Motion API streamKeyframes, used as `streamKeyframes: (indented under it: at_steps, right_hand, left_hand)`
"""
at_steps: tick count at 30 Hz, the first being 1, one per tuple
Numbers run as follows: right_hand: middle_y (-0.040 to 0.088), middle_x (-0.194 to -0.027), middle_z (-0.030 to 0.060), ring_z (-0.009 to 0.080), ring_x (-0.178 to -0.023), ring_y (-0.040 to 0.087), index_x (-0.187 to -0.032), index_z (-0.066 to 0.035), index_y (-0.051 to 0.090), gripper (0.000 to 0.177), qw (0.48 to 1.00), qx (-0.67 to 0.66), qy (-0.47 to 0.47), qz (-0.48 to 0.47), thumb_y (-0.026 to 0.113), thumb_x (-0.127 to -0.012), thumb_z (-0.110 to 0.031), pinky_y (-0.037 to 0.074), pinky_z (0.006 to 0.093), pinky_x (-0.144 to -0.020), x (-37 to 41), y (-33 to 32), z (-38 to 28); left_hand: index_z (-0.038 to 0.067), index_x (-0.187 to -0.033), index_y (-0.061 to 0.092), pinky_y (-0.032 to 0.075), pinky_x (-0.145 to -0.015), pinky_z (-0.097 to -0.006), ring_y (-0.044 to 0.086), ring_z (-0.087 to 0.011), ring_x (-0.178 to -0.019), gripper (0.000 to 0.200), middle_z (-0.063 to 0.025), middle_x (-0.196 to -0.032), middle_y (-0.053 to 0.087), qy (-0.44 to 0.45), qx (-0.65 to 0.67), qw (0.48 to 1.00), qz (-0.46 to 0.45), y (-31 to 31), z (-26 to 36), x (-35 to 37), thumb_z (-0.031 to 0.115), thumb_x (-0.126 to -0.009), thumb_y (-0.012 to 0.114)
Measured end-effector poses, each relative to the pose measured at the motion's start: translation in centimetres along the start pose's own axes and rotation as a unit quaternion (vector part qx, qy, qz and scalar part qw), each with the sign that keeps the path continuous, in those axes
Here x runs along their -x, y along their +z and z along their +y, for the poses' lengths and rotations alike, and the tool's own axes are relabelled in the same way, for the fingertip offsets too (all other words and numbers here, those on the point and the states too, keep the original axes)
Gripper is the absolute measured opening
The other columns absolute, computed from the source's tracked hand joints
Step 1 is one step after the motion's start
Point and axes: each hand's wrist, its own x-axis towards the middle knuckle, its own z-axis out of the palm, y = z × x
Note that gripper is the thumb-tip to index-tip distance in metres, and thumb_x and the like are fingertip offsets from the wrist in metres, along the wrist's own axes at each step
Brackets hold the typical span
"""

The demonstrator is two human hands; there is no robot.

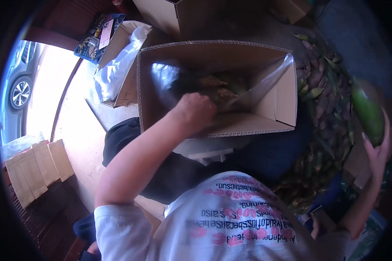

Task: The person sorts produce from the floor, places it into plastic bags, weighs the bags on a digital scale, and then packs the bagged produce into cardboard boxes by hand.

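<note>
Reaching into the lined box at 12 o'clock, the left hand is curled shut among husks, while the right hand grips a green ear at 3 o'clock, beside the pile.

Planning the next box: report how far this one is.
Done: some produce already lies in the plastic-lined box. In hand: the left hand is down in that box; the right hand holds a green piece. Left: a large pile lies beside the box.
</note>
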Motion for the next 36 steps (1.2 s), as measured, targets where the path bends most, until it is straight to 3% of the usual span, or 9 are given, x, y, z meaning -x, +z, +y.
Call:
streamKeyframes:
  at_steps: [4,6,10,12,20,26,28,30,36]
  right_hand:
    - [0.05,-0.125,0.0161,0.0303,-0.113,0.052,-0.124,0.0,0.048,0.063,0.933,0.147,-0.281,-0.169,0.063,-0.063,0.002,0.041,0.0382,-0.095,-8.7,4.5,-12.2]
    - [0.052,-0.12,0.0156,0.0333,-0.112,0.05,-0.121,0.0,0.049,0.06,0.877,0.195,-0.366,-0.241,0.065,-0.064,-0.011,0.04,0.0395,-0.095,-11.3,8.0,-15.4]
    - [0.054,-0.084,0.0019,0.0185,-0.088,0.054,-0.093,-0.009,0.056,0.025,0.761,0.256,-0.561,-0.2,0.06,-0.069,-0.015,0.043,0.0317,-0.076,-12.9,17.1,-17.7]
    - [0.053,-0.087,0.0023,0.0169,-0.086,0.052,-0.093,-0.009,0.057,0.023,0.71,0.272,-0.608,-0.227,0.055,-0.071,-0.018,0.041,0.0301,-0.077,-13.0,20.9,-17.4]
    - [0.055,-0.076,-0.0052,0.0123,-0.085,0.052,-0.072,-0.014,0.06,0.007,0.607,0.307,-0.664,-0.311,0.055,-0.072,-0.019,0.039,0.028,-0.078,-11.7,29.8,-13.8]
    - [0.06,-0.086,-0.0061,0.0125,-0.097,0.051,-0.079,-0.017,0.065,0.011,0.408,0.441,-0.74,-0.302,0.055,-0.079,-0.021,0.034,0.0307,-0.092,-10.4,32.9,-13.3]
    - [0.061,-0.099,-0.0094,0.011,-0.109,0.047,-0.093,-0.021,0.066,0.018,0.226,0.533,-0.8,-0.159,0.064,-0.076,-0.022,0.024,0.0333,-0.103,-9.8,35.3,-10.4]
    - [0.061,-0.106,-0.0127,0.0085,-0.114,0.046,-0.097,-0.025,0.067,0.035,0.187,0.526,-0.751,-0.353,0.076,-0.065,-0.015,0.02,0.0313,-0.106,-10.3,33.4,-14.7]
    - [0.061,-0.11,-0.0084,0.0132,-0.119,0.043,-0.101,-0.019,0.064,0.024,0.153,0.495,-0.734,-0.439,0.061,-0.077,-0.018,0.02,0.0331,-0.109,-10.6,37.4,-14.0]
  left_hand:
    - [0.011,-0.084,0.065,0.052,-0.063,-0.0311,0.067,-0.0225,-0.076,0.012,-0.0076,-0.077,0.066,-0.023,0.012,1.0,-0.009,-1.2,0.9,1.1,0.01,-0.076,0.056]
    - [0.01,-0.086,0.065,0.052,-0.066,-0.032,0.066,-0.0228,-0.078,0.013,-0.0079,-0.08,0.065,-0.028,0.034,0.999,0.002,-1.2,0.8,1.6,0.01,-0.076,0.057]
    - [0.009,-0.087,0.065,0.051,-0.069,-0.0324,0.065,-0.0229,-0.081,0.013,-0.0086,-0.082,0.065,-0.042,0.064,0.997,0.019,-0.8,0.8,2.1,0.011,-0.077,0.056]
    - [0.008,-0.087,0.064,0.051,-0.07,-0.0323,0.065,-0.0231,-0.082,0.013,-0.0088,-0.083,0.064,-0.047,0.076,0.996,0.024,-0.6,0.8,2.3,0.011,-0.078,0.055]
    - [0.007,-0.086,0.065,0.052,-0.075,-0.0319,0.065,-0.024,-0.083,0.013,-0.0098,-0.084,0.064,-0.027,0.156,0.987,-0.003,0.6,0.8,2.3,0.01,-0.079,0.054]
    - [0.008,-0.084,0.066,0.052,-0.075,-0.0337,0.065,-0.0246,-0.086,0.014,-0.0106,-0.084,0.066,-0.073,0.163,0.984,-0.021,-1.0,0.4,2.3,0.009,-0.08,0.053]
    - [0.007,-0.085,0.066,0.052,-0.074,-0.0348,0.065,-0.0245,-0.086,0.014,-0.0103,-0.084,0.066,-0.069,0.157,0.985,0.002,-0.8,0.2,2.4,0.009,-0.08,0.053]
    - [0.007,-0.085,0.066,0.052,-0.072,-0.0358,0.065,-0.0243,-0.085,0.014,-0.0098,-0.084,0.066,-0.071,0.142,0.987,0.023,-0.7,0.1,2.8,0.009,-0.08,0.053]
    - [0.005,-0.081,0.064,0.052,-0.07,-0.0375,0.065,-0.0271,-0.08,0.012,-0.0124,-0.079,0.063,-0.163,0.088,0.981,0.06,-2.2,-1.9,5.6,0.007,-0.08,0.053]
